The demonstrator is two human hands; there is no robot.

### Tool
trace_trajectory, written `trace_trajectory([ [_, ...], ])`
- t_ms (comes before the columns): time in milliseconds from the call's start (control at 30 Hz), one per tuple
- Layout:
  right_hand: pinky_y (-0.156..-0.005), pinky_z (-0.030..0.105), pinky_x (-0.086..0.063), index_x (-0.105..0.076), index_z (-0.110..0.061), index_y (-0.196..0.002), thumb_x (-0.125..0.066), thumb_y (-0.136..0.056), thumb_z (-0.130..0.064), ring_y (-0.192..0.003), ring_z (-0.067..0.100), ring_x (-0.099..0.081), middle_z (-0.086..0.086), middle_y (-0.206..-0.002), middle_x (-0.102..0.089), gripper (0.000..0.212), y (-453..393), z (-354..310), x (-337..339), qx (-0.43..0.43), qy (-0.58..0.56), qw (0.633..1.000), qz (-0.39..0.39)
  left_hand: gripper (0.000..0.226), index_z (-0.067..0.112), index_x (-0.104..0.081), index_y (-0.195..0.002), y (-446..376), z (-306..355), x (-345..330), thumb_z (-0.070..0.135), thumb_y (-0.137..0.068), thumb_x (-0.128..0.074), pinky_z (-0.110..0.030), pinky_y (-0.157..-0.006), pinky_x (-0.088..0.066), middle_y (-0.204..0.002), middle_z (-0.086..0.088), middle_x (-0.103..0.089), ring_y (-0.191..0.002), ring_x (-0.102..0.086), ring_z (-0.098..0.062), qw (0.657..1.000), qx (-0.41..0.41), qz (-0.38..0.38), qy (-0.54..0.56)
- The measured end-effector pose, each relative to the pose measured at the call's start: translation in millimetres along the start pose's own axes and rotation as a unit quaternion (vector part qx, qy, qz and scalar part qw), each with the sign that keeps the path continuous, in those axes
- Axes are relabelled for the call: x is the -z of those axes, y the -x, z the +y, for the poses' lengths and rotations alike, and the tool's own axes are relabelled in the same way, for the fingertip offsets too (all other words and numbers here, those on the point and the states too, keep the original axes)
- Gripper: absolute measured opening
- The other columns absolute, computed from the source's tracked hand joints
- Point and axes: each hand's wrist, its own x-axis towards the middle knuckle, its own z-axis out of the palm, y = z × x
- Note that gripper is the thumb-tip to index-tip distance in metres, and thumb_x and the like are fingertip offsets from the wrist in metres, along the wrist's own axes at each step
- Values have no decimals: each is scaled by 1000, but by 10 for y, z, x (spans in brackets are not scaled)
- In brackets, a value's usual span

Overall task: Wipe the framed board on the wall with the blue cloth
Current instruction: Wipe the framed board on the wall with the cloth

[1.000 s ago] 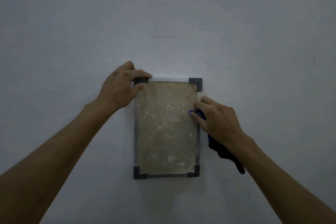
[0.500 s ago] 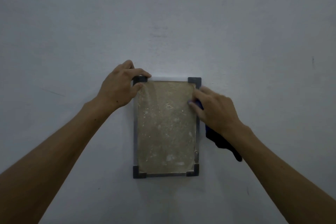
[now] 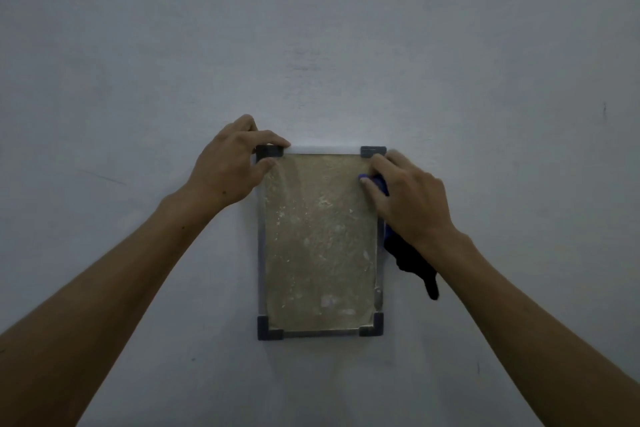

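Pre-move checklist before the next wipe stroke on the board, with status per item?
1. Left hand grips the framed board at its top left corner: ok.
2. Right hand holds the blue cloth: ok.
3. Cloth against the board's upper right edge: ok.
4. Cloth's loose end hangs beside the frame, off the panel: ok.
5. Panel clean: not ok, pale specks across it.
6. Mounting on the wall: cannot tell.

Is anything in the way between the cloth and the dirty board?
Nothing visible is. The right hand presses the blue cloth against the board near its top right corner. The left hand only grips the top left corner, off to the side.
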Motion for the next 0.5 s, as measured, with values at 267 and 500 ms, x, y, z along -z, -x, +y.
trace_trajectory([
  [267, -53, 27, -48, -58, -19, -92, -58, -98, -35, -61, 12, -51, -3, -93, -58, 18, 302, -21, -59, 68, -40, 993, -93, 33, 24, -69, -126, 4, 11, -6, 21, -94, -68, -31, -83, -47, -102, -7, -52, -97, -53, -22, 1000, 0, 2, 7],
  [500, -54, 35, -54, -56, -16, -93, -57, -99, -33, -65, 15, -54, -3, -93, -55, 18, 71, -63, -40, 32, -48, 998, -28, 33, 24, -69, -126, 13, 27, 13, 21, -93, -68, -29, -82, -45, -102, -6, -52, -96, -54, -22, 1000, 7, -1, 7],
])
